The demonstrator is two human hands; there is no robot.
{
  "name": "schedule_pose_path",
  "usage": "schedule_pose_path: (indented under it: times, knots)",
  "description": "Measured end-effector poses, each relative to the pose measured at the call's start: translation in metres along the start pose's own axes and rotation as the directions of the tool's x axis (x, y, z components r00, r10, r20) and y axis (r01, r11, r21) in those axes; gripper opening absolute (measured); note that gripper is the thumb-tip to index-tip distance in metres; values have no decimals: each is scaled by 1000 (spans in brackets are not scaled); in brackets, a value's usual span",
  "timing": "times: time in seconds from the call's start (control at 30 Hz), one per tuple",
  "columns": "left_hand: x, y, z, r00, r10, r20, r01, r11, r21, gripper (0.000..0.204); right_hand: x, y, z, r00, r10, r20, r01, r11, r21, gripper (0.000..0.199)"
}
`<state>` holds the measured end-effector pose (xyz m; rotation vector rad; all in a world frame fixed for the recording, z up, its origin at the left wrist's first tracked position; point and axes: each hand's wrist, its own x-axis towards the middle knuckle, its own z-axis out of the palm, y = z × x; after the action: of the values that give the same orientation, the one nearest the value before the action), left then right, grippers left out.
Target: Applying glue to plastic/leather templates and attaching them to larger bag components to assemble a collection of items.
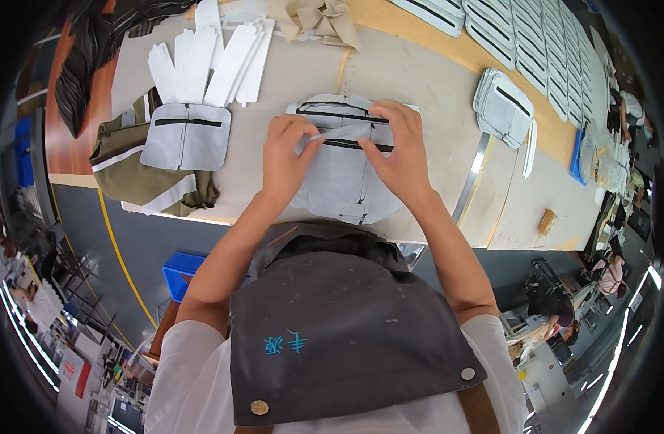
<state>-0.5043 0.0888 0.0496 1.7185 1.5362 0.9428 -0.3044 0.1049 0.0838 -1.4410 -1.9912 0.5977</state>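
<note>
A grey fabric panel (339, 177) with black zips across its upper part lies at the table's near edge, in front of me. Over the zips runs a pale translucent strip (346, 132). My left hand (288, 152) pinches the strip's left end between thumb and forefinger. On the panel's right side rests my right hand (403, 148). Its thumb touches near the lower zip and its fingers bend over the top corner, with a gap between them. Whether those fingers reach the strip's right end, I cannot tell.
On the left, a grey zipped panel (187, 137) lies over olive fabric (122, 159), below several white strips (238, 65). Stacked grey zipped pieces (502, 108) sit at right, near a metal ruler (471, 173) and a tape roll (546, 222). Beige cloth (321, 20) lies behind.
</note>
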Motion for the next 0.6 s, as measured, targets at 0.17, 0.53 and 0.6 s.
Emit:
schedule_pose_path:
  times: [0.17, 0.53, 0.6]
  knots:
    - [-20, 9, -16, 957, 285, 59, -279, 956, -96, 15, 4, -2, -5, 970, -153, 189, 148, 988, 42, 32]
    - [-23, -5, 1, 973, -209, 102, 229, 938, -262, 27, -14, -20, -29, 912, -116, 393, 59, 986, 153, 12]
    - [-18, -1, 1, 959, -238, 152, 268, 937, -225, 28, -12, -15, -25, 958, 21, 285, -84, 974, 210, 16]
